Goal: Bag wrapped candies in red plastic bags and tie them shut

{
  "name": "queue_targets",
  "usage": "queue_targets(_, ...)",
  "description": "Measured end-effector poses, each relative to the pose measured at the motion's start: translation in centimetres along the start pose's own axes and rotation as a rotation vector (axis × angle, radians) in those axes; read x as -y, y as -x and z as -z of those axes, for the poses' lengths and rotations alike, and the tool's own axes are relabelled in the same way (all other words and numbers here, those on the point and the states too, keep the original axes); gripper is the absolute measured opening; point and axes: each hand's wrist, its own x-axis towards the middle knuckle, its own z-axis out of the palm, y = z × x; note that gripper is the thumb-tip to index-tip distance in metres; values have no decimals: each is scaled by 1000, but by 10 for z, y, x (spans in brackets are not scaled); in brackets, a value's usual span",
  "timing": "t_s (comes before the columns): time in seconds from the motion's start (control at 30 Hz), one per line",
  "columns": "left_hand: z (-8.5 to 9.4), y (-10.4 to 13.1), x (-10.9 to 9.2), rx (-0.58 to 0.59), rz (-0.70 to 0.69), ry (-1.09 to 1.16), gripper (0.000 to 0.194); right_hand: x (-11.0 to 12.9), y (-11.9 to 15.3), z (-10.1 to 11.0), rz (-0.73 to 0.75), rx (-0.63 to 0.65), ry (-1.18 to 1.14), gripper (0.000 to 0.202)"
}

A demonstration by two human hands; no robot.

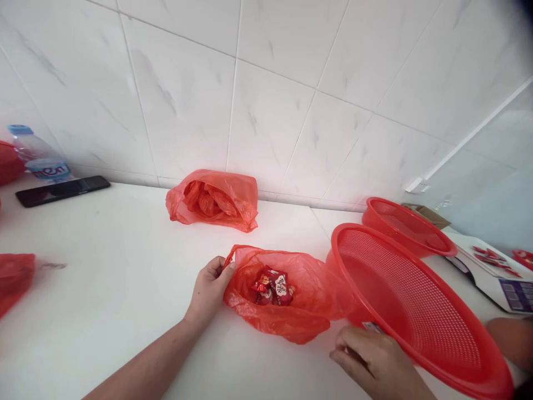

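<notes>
Where the left hand [210, 286] closes thumb against fingers, one item is held: the near red bag [287, 330], thin plastic, pinched at its left rim, lying with its mouth spread wide on the white table [116, 266].

Contents of the bag, just right of the grip: several small red packets [275, 286], grouped in a loose heap, one with pale lettering face up.

Right hand [370, 355]: across the bag from the grip, near its right end, fingers curled in; whether anything lies within them cannot be told.

Right of the grip, past the bag: one large red basket [408, 300], perforated sides, tilted, its near side just beside the right hand. Behind it, one smaller red basket [410, 225], by the wall.

Farther right of the grip: one white tray [466, 240] bearing red pieces, small in view.

Directly beyond the grip: one second red bag [212, 216], crumpled plastic inside, mouth facing the near side, close to the tiled wall [187, 83].

Well left of the grip, toward the wall: one dark phone [62, 190], lying flat; just behind it, one clear bottle [48, 166], blue cap, upright. Left of the grip, at the view's edge: one blurred red item [14, 280].
</notes>
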Motion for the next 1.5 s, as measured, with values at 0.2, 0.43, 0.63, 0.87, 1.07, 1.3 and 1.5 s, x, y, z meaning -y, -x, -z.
queue_targets(0.2,-2,2,-5,-8,5,-6,33,-37,14,-21,-107,-125,37,26)
queue_targets(0.43,-3,3,-7,-9,15,-2,32,-50,7,-24,-310,-360,-36,30)
queue_targets(0.63,-1,2,-5,-5,8,-10,32,-4,-8,-25,-403,-482,-305,36)
queue_targets(0.87,-3,5,-7,-12,-18,6,32,17,-42,-8,-536,-558,-530,32)
queue_targets(1.07,0,0,-24,-61,-99,9,31,9,-47,7,-404,-531,-858,24)
queue_targets(1.3,-29,-17,-140,30,-364,97,26,-1,-53,70,-299,-857,-958,27)
queue_targets(1.5,-46,13,-197,290,-544,104,17,-8,-43,83,-288,-1019,-944,23)
